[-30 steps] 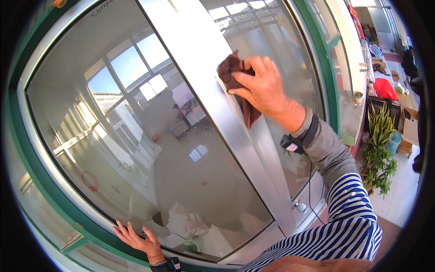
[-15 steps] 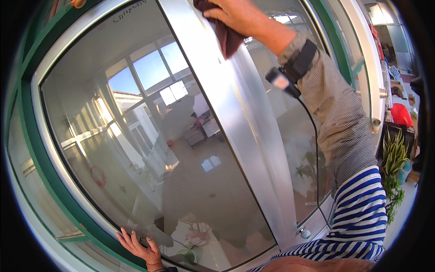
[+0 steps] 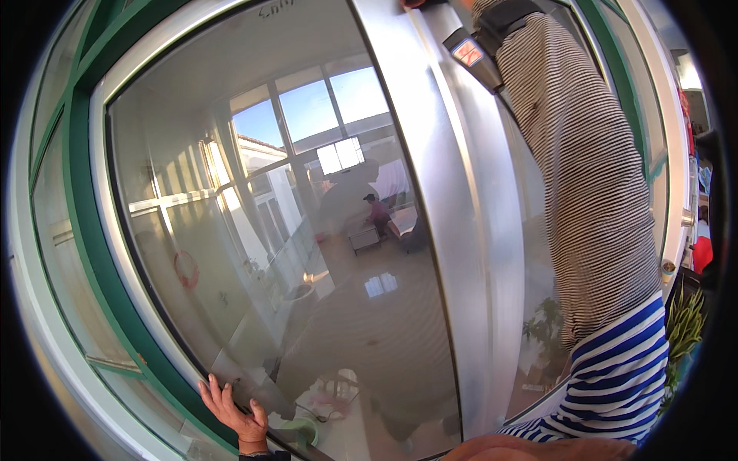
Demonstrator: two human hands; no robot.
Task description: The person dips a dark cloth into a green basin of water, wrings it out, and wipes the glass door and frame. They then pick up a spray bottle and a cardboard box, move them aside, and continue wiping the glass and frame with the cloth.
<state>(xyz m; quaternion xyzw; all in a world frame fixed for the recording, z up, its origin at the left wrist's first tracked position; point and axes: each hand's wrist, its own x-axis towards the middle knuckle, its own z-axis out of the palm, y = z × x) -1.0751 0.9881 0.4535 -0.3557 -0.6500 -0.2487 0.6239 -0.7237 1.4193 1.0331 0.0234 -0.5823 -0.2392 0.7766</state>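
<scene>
My left hand (image 3: 238, 415) rests with spread fingers against the lower left edge of a large glass pane (image 3: 338, 307), where the glass meets its silver metal frame (image 3: 150, 288). My right arm, in a thin-striped sleeve (image 3: 584, 169), reaches up along the broad silver upright (image 3: 453, 192) at the pane's right side. Only a sliver of my right hand (image 3: 413, 4) shows at the top edge. Its fingers cannot be made out, and no cloth is in sight. A black device on a strap (image 3: 475, 60) sits at my right wrist.
A green outer frame (image 3: 88, 207) borders the window on the left. Reflections and a room with a person (image 3: 376, 211) show in the glass. At the far right are a leafy plant (image 3: 684, 323) and a red object (image 3: 701, 253).
My right hand, earlier seen gripping a dark red cloth on the upright, has gone up almost out of view. The view has shifted, and my left hand stays at the pane's edge.
</scene>
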